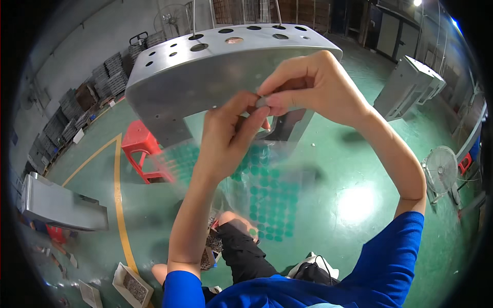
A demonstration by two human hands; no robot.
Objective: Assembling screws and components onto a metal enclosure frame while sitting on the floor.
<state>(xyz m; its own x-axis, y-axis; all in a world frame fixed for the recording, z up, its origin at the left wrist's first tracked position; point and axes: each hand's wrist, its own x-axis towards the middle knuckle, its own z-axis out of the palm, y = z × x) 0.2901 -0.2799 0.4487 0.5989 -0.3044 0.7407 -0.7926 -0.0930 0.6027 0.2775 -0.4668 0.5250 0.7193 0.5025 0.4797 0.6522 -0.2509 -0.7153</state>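
Observation:
In front of me, my left hand (231,128) and my right hand (308,90) meet with their fingertips closed on one small grey rounded piece (262,102). Its exact kind is too small to tell. Below my left hand hangs a see-through sheet with rows of green round stickers (272,200), partly blurred; how it is held is hidden. Right behind my hands stands a large grey metal housing (169,84), its top (215,42) pierced by several round holes and its front cut by a rectangular opening.
A red plastic stool (138,141) stands at the left, beside a yellow floor line (119,195). Other metal housings stand at the left (61,205) and far right (408,84). A fan (440,169) is at the right. Small parts fill a box (132,285) at lower left.

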